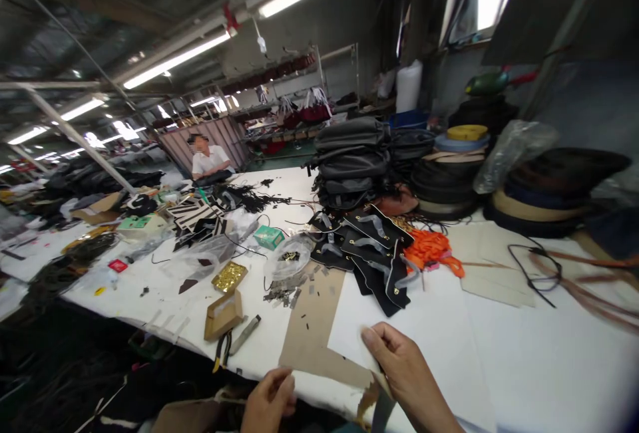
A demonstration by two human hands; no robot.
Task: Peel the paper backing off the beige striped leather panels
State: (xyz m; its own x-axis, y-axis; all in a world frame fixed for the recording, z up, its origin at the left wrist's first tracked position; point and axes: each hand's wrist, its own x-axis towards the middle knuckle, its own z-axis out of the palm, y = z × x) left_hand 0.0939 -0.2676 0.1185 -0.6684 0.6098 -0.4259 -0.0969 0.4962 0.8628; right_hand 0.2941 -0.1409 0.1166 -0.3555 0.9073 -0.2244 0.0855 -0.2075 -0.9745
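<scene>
My right hand point(399, 363) is closed at the table's front edge, its thumb and fingers pinching a thin pale strip point(377, 370) that hangs down over the edge. To its left, my left hand point(272, 400) is low at the edge with fingers curled together; whatever lies between its fingertips, if anything, is too small to make out. A brown board point(312, 320) and a white sheet point(409, 316) lie on the table beyond my hands. Black pieces with clear straps point(372, 247) are piled behind the sheet, beside an orange bundle point(436, 250).
Left of the board are a box of gold fasteners point(229, 278), an open cardboard box point(223, 315), a cutter point(245, 334) and pliers point(222, 351). Stacked black bags point(352, 163) and strap rolls point(442, 187) stand behind. A person point(210, 157) sits across the table.
</scene>
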